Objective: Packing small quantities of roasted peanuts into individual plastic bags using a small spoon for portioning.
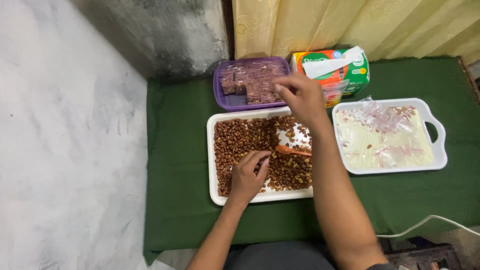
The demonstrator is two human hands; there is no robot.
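Observation:
A white tray [214, 160] holds brown roasted peanuts [239, 140], with an orange spoon [289, 150] lying among them. My left hand [248, 175] rests on the peanuts at the tray's front, fingers curled down; what it holds is hidden. My right hand [301, 97] reaches over the tray to the purple tray [225, 102] of small filled clear packets [250, 80]. Its fingertips are bunched at the packets' right edge, and I cannot tell whether they grip one.
A second white handled tray [440, 150] at the right holds loose clear plastic bags. An orange-and-green tissue pack [350, 70] stands behind it. All sit on a green cloth [175, 200] beside a white wall. A white cable [425, 222] runs at the front right.

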